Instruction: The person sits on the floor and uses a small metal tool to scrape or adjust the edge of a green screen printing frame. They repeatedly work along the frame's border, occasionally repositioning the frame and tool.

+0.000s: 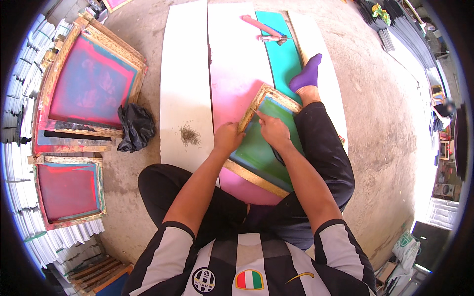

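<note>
A wooden screen-printing frame (pixel 257 178) with green mesh lies tilted between my legs, over the boards. My left hand (pixel 228 137) is closed round its left rail. On the inner side of that rail is my right hand (pixel 273 129), its index fingertip touching the wood and mesh edge and its other fingers curled under. Whatever the right fingers pinch, if anything, is hidden. Beyond the frame, a hammer-like tool with a pinkish handle (pixel 256 23) lies beside a small red-and-white handled tool (pixel 270 38). A heap of thin brownish bits (pixel 190 134) sits left of my left hand.
White, pink and turquoise boards (pixel 183 59) lie under me on the concrete floor (pixel 375 113). Leftward, several stained printing frames (pixel 74 190) lean on stacked white sheets, with a black plastic bag (pixel 136 129) beside them. My purple-socked foot (pixel 307 74) rests beyond the frame. Another person (pixel 442 114) is far right.
</note>
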Demonstrator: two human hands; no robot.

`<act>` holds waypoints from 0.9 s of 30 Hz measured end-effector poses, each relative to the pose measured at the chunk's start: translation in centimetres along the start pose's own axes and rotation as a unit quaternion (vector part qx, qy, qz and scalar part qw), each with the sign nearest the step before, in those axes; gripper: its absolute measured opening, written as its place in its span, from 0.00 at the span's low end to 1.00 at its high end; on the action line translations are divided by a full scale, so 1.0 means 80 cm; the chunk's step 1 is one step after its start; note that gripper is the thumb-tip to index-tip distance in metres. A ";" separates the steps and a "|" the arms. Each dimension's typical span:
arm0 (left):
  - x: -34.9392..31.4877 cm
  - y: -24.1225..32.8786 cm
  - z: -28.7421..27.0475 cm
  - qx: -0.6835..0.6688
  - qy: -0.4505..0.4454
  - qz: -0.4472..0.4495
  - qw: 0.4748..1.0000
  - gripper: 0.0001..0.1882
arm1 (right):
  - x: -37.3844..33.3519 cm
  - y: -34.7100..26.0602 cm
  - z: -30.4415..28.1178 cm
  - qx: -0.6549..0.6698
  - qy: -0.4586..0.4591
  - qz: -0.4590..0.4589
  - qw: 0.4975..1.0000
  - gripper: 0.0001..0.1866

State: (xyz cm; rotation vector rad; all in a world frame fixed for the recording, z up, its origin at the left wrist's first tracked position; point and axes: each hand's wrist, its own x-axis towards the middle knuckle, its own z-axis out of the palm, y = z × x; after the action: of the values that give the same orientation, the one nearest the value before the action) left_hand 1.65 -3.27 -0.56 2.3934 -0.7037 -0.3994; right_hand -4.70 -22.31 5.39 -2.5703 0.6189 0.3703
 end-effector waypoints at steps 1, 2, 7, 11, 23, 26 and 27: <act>0.000 0.001 -0.001 -0.003 0.003 0.003 1.000 0.19 | -0.001 -0.001 -0.001 0.001 -0.001 0.004 1.000 0.23; 0.000 0.002 -0.003 -0.006 0.005 0.006 1.000 0.19 | -0.002 -0.002 -0.001 0.003 -0.002 0.007 1.000 0.23; 0.001 0.004 -0.006 0.000 -0.009 -0.005 1.000 0.19 | -0.002 -0.008 -0.005 -0.020 -0.017 0.017 1.000 0.23; 0.001 0.002 -0.006 -0.003 -0.005 -0.002 1.000 0.19 | -0.003 -0.013 -0.009 -0.050 -0.028 0.024 0.998 0.24; 0.001 0.002 -0.006 -0.009 -0.004 0.002 1.000 0.19 | -0.005 -0.015 -0.011 -0.064 -0.049 0.016 0.997 0.27; 0.001 -0.001 -0.003 -0.004 0.006 0.010 1.000 0.19 | -0.002 -0.014 -0.009 -0.113 -0.067 0.002 0.991 0.28; 0.001 0.000 -0.004 0.001 -0.001 0.007 1.000 0.19 | -0.001 -0.014 -0.005 -0.130 -0.050 -0.006 0.990 0.28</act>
State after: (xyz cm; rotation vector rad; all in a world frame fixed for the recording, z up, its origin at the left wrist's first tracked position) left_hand 1.85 -3.18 -0.34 2.3888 -0.7221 -0.3957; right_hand -4.15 -21.60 6.21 -2.7789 0.5503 0.6095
